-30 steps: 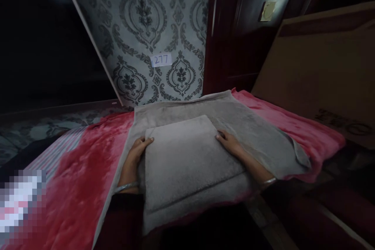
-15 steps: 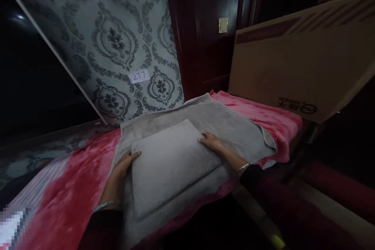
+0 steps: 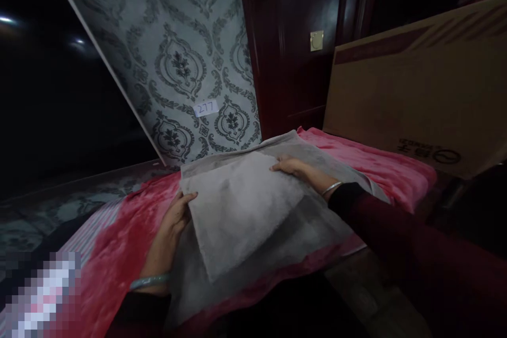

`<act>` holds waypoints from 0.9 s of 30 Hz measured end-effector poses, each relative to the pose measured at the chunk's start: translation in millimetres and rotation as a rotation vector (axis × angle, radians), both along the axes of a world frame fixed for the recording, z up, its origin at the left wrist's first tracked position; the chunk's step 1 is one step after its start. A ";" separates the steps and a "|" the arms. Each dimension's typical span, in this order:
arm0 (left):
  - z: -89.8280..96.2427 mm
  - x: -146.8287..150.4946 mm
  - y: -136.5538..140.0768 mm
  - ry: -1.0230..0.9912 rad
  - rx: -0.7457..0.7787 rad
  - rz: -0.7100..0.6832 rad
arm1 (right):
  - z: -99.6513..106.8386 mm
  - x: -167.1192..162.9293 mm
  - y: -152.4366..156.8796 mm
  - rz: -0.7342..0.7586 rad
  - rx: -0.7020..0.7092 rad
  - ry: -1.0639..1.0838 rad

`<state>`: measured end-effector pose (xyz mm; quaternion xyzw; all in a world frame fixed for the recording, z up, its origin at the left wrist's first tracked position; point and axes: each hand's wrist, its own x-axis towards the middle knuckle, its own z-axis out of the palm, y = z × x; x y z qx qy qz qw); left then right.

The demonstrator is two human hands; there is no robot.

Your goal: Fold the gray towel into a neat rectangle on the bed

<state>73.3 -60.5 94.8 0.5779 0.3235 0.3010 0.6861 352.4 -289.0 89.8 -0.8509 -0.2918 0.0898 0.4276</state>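
Note:
A light grey, soft-looking cloth point(image 3: 241, 211), roughly square, is tilted above a larger grey cloth point(image 3: 317, 227) spread beneath it. My left hand point(image 3: 177, 216) pinches its left edge, thumb on the upper face and fingers behind. At the upper right corner, my right hand point(image 3: 291, 165) grips the same cloth between thumb and fingers. Its near edge hangs down toward the spread grey cloth, and I cannot tell whether it touches. Both hands' fingertips are partly hidden by the cloth.
Pink-red plush fabric point(image 3: 130, 243) lies under the grey cloth, and striped fabric point(image 3: 93, 227) shows at the left. A large cardboard box point(image 3: 396, 95) stands at the right. Behind are a patterned wall point(image 3: 182, 26) with a "277" label point(image 3: 206, 108) and a dark red door point(image 3: 293, 79).
Both hands have raised the light grey cloth off the spread one, and it now sags and tilts. The view has shifted slightly left.

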 end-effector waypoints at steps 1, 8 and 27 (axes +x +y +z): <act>4.0 -5.6 -7.8 -0.048 0.012 0.017 | 14.4 5.7 2.8 0.031 -0.032 0.004; -21.1 -33.2 -84.8 -0.294 0.016 0.094 | 85.3 38.4 51.6 0.184 -0.162 -0.268; -115.9 -25.2 -139.3 -0.221 -0.434 0.009 | -130.4 -48.3 -55.6 -0.109 0.289 0.313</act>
